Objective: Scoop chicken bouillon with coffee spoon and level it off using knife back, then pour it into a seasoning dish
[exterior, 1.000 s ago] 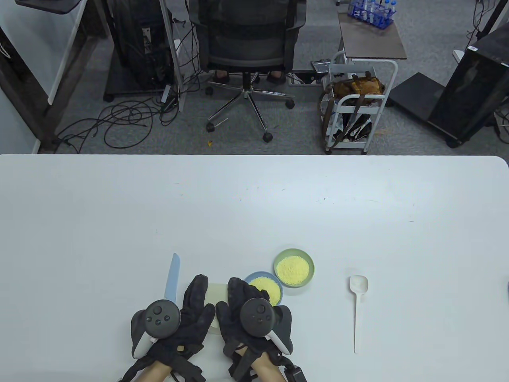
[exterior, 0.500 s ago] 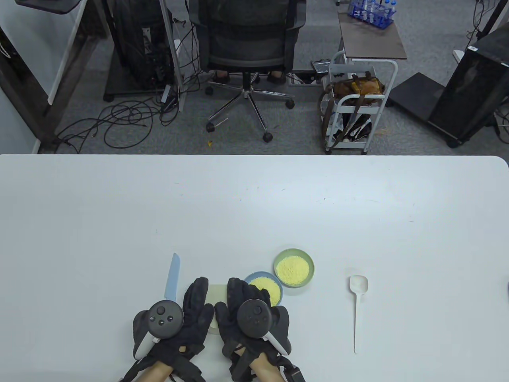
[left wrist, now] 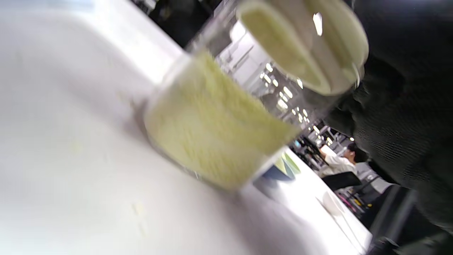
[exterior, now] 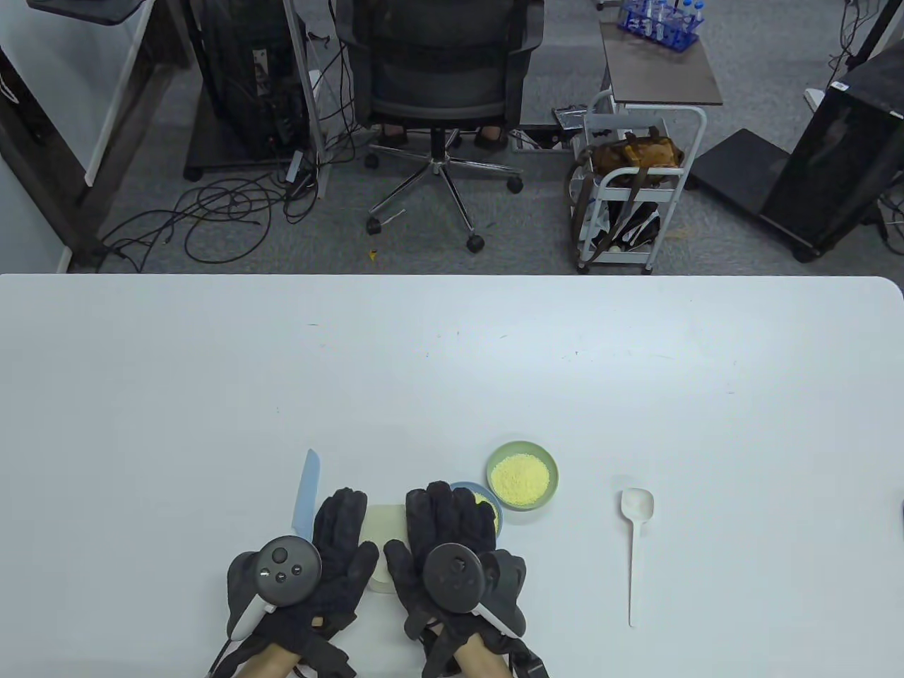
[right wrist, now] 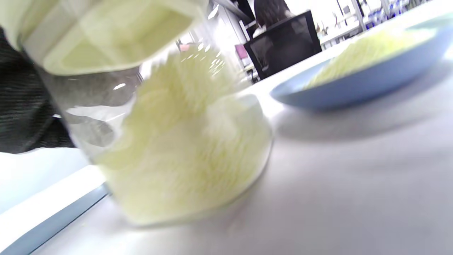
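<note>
Jar (exterior: 385,526): clear, holding yellow bouillon, pale lid on top; it stands between my two hands.
Left hand (exterior: 332,558): my fingers curl around the jar's left side, holding it.
Right hand (exterior: 445,544): my fingers wrap the jar's right side.
Blue dish (exterior: 492,503): just right of the jar, bouillon in it, partly under my right fingers.
Green dish (exterior: 522,474): beyond the blue dish, touching it, also filled.
Knife (exterior: 306,492): left of the jar, blade pointing away from me.
Spoon (exterior: 635,544): well right of the jar, untouched.

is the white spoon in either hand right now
No, the white spoon lies on the table to the right of the green dish, apart from both the left hand and the right hand.
</note>
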A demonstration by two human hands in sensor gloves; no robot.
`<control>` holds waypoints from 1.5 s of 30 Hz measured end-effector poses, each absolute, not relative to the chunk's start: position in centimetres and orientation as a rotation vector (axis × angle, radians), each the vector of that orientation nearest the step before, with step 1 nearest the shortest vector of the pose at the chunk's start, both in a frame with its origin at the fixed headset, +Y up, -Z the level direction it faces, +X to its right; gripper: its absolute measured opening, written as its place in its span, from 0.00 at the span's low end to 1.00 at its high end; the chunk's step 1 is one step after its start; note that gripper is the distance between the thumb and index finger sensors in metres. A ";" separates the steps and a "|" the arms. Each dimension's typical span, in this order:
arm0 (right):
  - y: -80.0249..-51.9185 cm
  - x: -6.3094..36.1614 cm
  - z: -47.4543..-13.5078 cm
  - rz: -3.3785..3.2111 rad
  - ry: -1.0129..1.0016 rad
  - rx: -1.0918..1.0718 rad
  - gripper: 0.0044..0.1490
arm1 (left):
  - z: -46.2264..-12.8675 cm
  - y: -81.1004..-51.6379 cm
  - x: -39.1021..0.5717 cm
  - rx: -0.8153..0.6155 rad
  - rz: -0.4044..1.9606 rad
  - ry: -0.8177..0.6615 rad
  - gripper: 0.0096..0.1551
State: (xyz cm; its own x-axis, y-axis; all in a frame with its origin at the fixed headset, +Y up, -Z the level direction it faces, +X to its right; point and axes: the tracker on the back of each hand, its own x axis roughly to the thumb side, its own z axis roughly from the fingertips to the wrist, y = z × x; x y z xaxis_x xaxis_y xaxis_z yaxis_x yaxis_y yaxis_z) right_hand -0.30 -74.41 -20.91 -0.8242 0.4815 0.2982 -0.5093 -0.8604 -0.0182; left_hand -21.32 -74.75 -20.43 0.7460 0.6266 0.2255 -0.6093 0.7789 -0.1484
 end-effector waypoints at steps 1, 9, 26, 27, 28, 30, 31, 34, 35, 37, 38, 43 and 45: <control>-74.1 -0.1 -20.7 2.600 -0.155 0.382 0.45 | -20.2 -74.4 -21.5 -0.033 0.645 -0.264 0.48; -72.7 0.9 -19.8 2.634 -0.265 0.326 0.45 | -19.7 -74.1 -22.1 -0.092 0.540 -0.183 0.50; -73.2 1.7 -19.7 2.679 -0.246 0.269 0.45 | -19.5 -73.8 -21.8 -0.078 0.574 -0.219 0.50; -73.3 1.7 -19.7 2.676 -0.240 0.271 0.45 | -19.5 -73.8 -21.8 -0.075 0.574 -0.219 0.50; -73.3 1.6 -19.7 2.677 -0.236 0.273 0.45 | -19.5 -73.8 -21.8 -0.073 0.575 -0.219 0.50; -73.2 1.6 -19.7 2.678 -0.229 0.283 0.45 | -19.5 -73.8 -21.8 -0.071 0.575 -0.218 0.50; -73.1 1.5 -19.6 2.677 -0.233 0.290 0.45 | -19.6 -73.9 -21.8 -0.073 0.570 -0.217 0.50; -73.1 1.3 -19.6 2.670 -0.233 0.307 0.45 | -19.6 -73.9 -21.8 -0.072 0.577 -0.215 0.50; -73.3 1.3 -19.7 2.673 -0.211 0.314 0.45 | -19.7 -73.9 -21.8 -0.076 0.584 -0.214 0.50; -73.4 1.2 -19.8 2.671 -0.190 0.317 0.45 | -19.7 -73.9 -21.9 -0.075 0.587 -0.211 0.50; -73.5 1.2 -19.8 2.668 -0.188 0.321 0.45 | -19.7 -74.0 -21.9 -0.070 0.583 -0.211 0.50; -73.5 0.7 -19.7 2.680 -0.181 0.365 0.45 | -19.7 -74.2 -21.8 -0.063 0.566 -0.207 0.50; -73.5 0.7 -19.8 2.676 -0.171 0.367 0.45 | -19.9 -74.5 -21.6 -0.077 0.581 -0.213 0.50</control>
